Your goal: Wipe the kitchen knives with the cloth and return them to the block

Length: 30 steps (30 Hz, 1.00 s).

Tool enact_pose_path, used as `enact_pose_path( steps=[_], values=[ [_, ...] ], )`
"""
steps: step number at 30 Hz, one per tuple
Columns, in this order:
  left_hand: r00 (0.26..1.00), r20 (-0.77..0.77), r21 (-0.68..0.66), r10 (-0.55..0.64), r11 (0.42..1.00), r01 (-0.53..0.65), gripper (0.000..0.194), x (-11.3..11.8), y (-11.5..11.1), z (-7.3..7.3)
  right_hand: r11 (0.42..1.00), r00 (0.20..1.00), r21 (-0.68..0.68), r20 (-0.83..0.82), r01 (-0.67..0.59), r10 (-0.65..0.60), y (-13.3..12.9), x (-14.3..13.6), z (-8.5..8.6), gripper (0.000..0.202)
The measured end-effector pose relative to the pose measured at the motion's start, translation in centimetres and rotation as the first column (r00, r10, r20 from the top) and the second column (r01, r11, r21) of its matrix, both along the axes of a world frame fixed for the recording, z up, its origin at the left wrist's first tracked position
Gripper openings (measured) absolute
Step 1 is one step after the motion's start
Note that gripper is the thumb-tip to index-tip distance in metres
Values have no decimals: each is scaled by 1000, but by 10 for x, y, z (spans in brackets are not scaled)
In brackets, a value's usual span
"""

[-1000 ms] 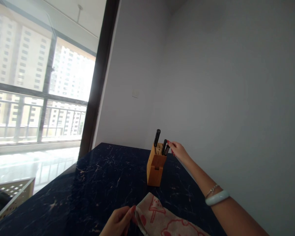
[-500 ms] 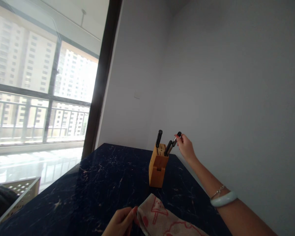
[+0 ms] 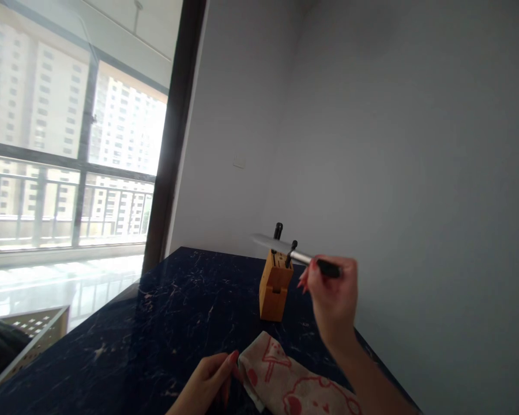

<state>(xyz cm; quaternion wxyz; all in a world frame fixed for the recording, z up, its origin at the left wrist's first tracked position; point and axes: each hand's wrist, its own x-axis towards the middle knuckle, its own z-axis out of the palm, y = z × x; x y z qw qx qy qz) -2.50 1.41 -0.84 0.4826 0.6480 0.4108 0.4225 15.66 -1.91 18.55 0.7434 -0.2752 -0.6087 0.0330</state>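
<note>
A knife [image 3: 281, 246] with a silver blade and black handle is in my right hand [image 3: 335, 291], raised over the table with its blade pointing left. Behind the blade stands a wooden knife block [image 3: 273, 297], with two black-handled pieces still in its slots. My left hand [image 3: 210, 380] pinches the left edge of a towel [image 3: 300, 377], pale with red printed drawings. The towel lies in front of the block, and my right forearm covers part of its right side.
The dark blue marbled table [image 3: 185, 311] runs toward the wall corner, close to the grey wall [image 3: 393, 173] on the right. At lower left stands a perforated pale frame [image 3: 47, 328] with something dark beside it. Large windows [image 3: 121, 132] fill the left.
My right hand has drawn the knife fully out of the block and brought it nearer to me, blade turned left. My left hand keeps its pinch on the towel.
</note>
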Motion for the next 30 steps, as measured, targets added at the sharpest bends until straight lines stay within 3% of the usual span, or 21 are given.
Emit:
enact_pose_path(
  steps=[3, 5, 7, 10, 15, 19, 23, 27, 30],
  values=[
    [996, 66, -7, -58, 998, 59, 66, -1, -2, 6, 948, 981, -276, 70, -156, 182, -6, -27, -62, 14],
    [988, 111, -33, -104, 994, 108, 70, -2, -4, 11, 904, 973, -393, 81, -168, 216, -7, -39, -96, 12],
    [980, 145, -93, -134, 985, 148, 75, -2, -5, 15, 882, 969, -442, 93, -165, 228, -5, -46, -121, 13],
    [953, 267, -197, -140, 961, 196, 72, -1, -10, 20, 922, 984, -384, 137, -54, 114, -1, -49, -145, 11],
    [869, 484, -273, -100, 926, 259, 64, 4, -24, 32, 945, 968, -324, 249, 49, 35, 1, -50, -170, 7],
    [835, 547, -328, -64, 901, 284, 53, 5, -26, 34, 952, 936, -305, 332, -16, 122, 2, -54, -181, 13],
    [823, 569, -360, 6, 901, 242, 42, -4, -15, 28, 954, 823, -300, 540, -7, 176, 6, -48, -184, 33],
    [890, 445, -318, 99, 946, 53, 40, -20, 2, 24, 915, 635, -261, 773, 308, 6, 14, -29, -192, 57],
    [943, 308, -204, 128, 977, -66, 46, -29, 13, 18, 813, 444, -146, 884, 563, -149, 20, -18, -200, 42]
  ],
)
